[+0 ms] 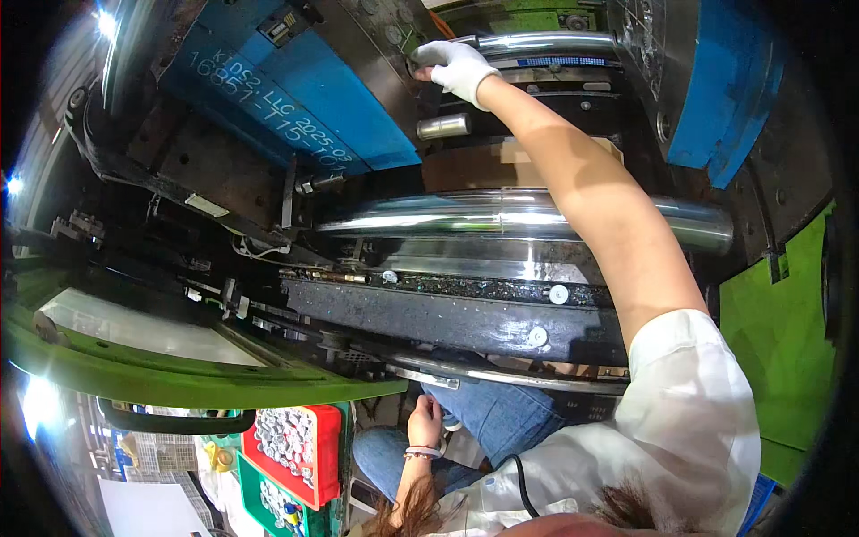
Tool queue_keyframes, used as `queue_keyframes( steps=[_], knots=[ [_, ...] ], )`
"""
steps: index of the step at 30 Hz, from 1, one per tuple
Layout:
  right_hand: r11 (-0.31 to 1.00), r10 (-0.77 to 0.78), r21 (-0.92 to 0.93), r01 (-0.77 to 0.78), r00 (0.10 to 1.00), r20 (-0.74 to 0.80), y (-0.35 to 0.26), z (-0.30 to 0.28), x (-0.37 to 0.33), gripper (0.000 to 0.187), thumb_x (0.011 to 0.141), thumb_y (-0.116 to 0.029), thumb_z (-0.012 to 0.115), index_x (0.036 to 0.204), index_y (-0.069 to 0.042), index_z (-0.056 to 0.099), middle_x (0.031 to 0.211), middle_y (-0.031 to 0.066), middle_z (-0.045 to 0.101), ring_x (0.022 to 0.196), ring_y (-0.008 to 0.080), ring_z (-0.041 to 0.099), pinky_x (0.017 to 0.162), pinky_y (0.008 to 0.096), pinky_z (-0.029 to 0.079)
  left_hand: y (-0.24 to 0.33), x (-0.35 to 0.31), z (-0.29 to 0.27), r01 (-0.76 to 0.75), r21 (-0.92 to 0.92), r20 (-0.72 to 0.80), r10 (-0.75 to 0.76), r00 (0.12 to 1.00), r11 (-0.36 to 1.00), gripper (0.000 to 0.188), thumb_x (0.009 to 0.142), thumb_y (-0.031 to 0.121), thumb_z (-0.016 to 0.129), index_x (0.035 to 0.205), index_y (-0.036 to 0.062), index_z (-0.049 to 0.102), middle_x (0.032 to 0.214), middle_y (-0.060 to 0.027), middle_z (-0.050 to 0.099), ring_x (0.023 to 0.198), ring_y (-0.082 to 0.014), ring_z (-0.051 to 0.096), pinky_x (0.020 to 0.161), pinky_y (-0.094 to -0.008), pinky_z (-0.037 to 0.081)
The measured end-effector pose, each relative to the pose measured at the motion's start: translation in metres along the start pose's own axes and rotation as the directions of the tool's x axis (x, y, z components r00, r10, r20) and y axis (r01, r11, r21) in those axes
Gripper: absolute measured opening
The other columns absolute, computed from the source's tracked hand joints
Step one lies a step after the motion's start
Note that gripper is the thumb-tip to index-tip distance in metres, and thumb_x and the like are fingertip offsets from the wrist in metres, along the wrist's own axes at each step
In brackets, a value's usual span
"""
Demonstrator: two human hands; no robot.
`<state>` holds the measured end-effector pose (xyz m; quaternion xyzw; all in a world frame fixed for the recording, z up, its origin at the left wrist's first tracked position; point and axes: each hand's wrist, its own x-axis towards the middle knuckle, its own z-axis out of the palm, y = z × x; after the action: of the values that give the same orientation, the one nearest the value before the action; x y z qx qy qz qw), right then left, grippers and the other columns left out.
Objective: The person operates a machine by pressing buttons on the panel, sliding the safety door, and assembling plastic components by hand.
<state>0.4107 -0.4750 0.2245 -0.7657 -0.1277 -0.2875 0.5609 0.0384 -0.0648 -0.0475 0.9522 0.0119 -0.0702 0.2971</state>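
Note:
My right arm stretches across the machine. My right hand (pixel 455 72), in a white glove with bare skin at a fingertip, is at the inner face of the blue-and-dark steel mould half (pixel 358 98). Its fingers are bent together there; whatever they hold, if anything, is hidden. Just below that hand a short metal cylinder (pixel 443 126) sticks out from the mould. Low by my knees, my bare left hand (pixel 424 422) is loosely closed, with a bracelet and a band at its wrist. Nothing shows in it.
Thick polished bars (pixel 429 215) run across under my right arm. The other mould half (pixel 716 89) stands at the right. A green machine door (pixel 179 380) with a dark handle is at left. Below it, a red bin (pixel 327 447) and a green bin (pixel 259 510) hold small silvery parts.

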Motion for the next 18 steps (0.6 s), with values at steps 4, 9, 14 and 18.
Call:
queue_keyframes(
  steps=[4, 9, 14, 18],
  knots=[
    [0.999, 0.027, -0.046, -0.027, 0.999, -0.020, 0.003, -0.001, 0.001, 0.027, 0.080, -0.009, 0.067, 0.106, -0.002, 0.065, 0.099, 0.0080, 0.067, 0.096, 0.0153, 0.062, 0.080, 0.0278, 0.049, 0.003, -0.001, -0.001, 0.020, -0.008, 0.003, -0.020, 1.000, 1.000, 0.012, 0.088, 0.017, 0.055, 0.095, 0.0064, 0.055, 0.076, -0.0153, 0.066, 0.070, -0.0325, 0.065, 0.062, -0.0399, 0.050],
    [0.997, 0.049, 0.057, -0.047, 0.998, -0.045, 0.011, 0.006, 0.009, 0.023, 0.080, -0.005, 0.062, 0.103, -0.003, 0.067, 0.094, 0.0066, 0.068, 0.086, 0.0139, 0.065, 0.079, 0.0252, 0.050, 0.007, -0.001, -0.003, 0.015, -0.009, -0.008, -0.015, 1.000, 1.000, 0.012, 0.088, 0.017, 0.055, 0.095, 0.0066, 0.055, 0.076, -0.0152, 0.066, 0.070, -0.0327, 0.065, 0.062, -0.0403, 0.050],
    [0.980, -0.070, -0.196, 0.048, 0.991, -0.110, 0.012, 0.006, 0.009, 0.015, 0.081, -0.014, 0.062, 0.094, -0.011, 0.070, 0.089, 0.0073, 0.070, 0.086, 0.0183, 0.066, 0.079, 0.0281, 0.049, 0.008, -0.001, -0.004, 0.003, 0.014, 0.001, -0.003, 1.000, 1.000, 0.013, 0.088, 0.018, 0.056, 0.094, 0.0070, 0.055, 0.076, -0.0154, 0.066, 0.069, -0.0329, 0.065, 0.061, -0.0407, 0.050],
    [0.984, 0.040, -0.171, -0.052, 0.997, -0.073, 0.010, 0.002, 0.009, 0.016, 0.081, -0.016, 0.062, 0.094, -0.012, 0.070, 0.090, 0.0080, 0.069, 0.087, 0.0221, 0.065, 0.080, 0.0301, 0.049, 0.010, -0.001, -0.006, 0.022, 0.025, 0.011, -0.023, 1.000, 0.999, 0.013, 0.088, 0.019, 0.056, 0.094, 0.0070, 0.055, 0.076, -0.0155, 0.066, 0.069, -0.0327, 0.065, 0.061, -0.0407, 0.050]
  ],
)
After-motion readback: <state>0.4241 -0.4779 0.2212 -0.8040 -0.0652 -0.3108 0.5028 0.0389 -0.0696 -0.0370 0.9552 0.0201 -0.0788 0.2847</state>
